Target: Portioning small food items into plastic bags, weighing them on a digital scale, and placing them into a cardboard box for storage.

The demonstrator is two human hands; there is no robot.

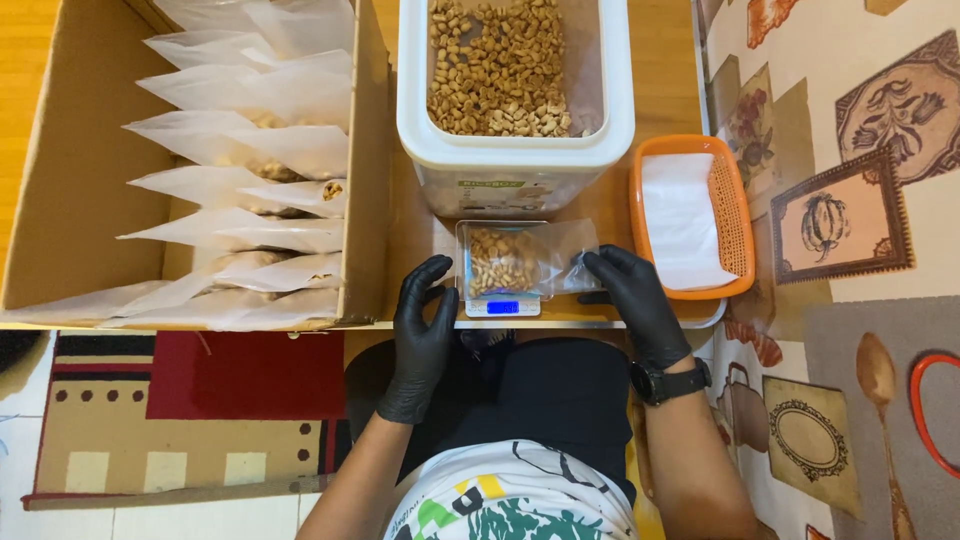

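Note:
A clear plastic bag (pixel 520 258) partly filled with small tan pellets lies on a small digital scale (pixel 502 305) with a blue lit display. My right hand (pixel 630 300), in a black glove, pinches the bag's open right end. My left hand (pixel 425 315), also gloved in black, hovers just left of the scale with thumb and fingers curled close together, holding nothing I can see. Behind the scale stands a white plastic bin (pixel 515 150) full of the same pellets.
A cardboard box (pixel 70 190) at the left holds several filled clear bags (pixel 250 180) in a row. An orange basket (pixel 735 215) with flat empty bags sits to the right. Patterned mats cover the floor around the low wooden table.

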